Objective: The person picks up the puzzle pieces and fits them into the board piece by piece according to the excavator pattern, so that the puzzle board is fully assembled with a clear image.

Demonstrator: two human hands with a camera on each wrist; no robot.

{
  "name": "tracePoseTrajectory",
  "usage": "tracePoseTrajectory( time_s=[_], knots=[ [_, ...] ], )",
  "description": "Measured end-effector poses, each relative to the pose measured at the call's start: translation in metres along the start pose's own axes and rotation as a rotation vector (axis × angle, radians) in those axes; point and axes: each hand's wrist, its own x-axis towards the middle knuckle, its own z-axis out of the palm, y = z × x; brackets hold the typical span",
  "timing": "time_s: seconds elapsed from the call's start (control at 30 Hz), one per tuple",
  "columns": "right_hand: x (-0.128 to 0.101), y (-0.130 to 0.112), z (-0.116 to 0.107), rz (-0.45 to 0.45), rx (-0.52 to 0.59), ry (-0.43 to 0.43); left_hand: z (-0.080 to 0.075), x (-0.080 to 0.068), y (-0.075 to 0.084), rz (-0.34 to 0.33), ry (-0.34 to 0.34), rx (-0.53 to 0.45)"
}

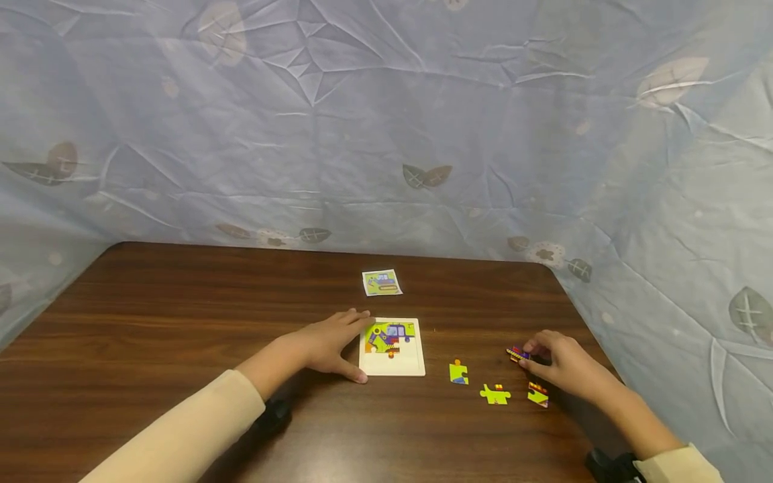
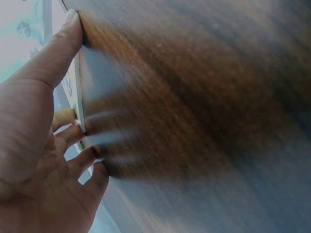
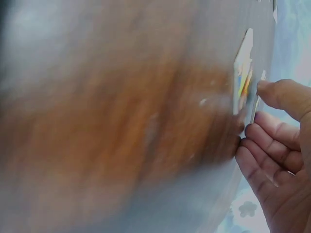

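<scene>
Your left hand braces the white square puzzle tray steady; your right hand pinches a red-striped jigsaw piece.

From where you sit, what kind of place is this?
Probably a makeshift tabletop recording corner, not a lived-in room: a bare wooden table curtained by a creased leaf-print sheet, with a child's jigsaw tray and loose puzzle pieces.

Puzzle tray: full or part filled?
Part filled. The puzzle tray has pieces only in its upper half; the lower half is bare white, and three loose pieces lie on the table.
</scene>
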Motion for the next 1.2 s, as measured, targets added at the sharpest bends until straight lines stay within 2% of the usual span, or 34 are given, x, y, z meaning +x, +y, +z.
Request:
tracePoseTrajectory(
  time_s=[0.17, 0.37, 0.57, 0.8, 1.2],
  knots=[
    [0.012, -0.012, 0.002, 0.009, 0.0, -0.056, 0.0, 0.0, 0.0, 0.005, -0.002, -0.002],
    [0.026, -0.033, 0.005, -0.083, -0.018, -0.051, 0.001, 0.002, -0.001, 0.01, 0.002, -0.004],
    [0.039, -0.054, 0.01, -0.153, 0.009, -0.096, 0.002, 0.002, -0.001, 0.015, 0.003, -0.007],
    [0.063, -0.081, 0.022, -0.214, -0.02, -0.143, -0.001, 0.001, 0.0, 0.013, 0.008, -0.019],
    [0.085, -0.122, 0.042, -0.221, -0.037, -0.188, -0.002, 0.0, 0.002, 0.009, 0.001, -0.011]
  ],
)
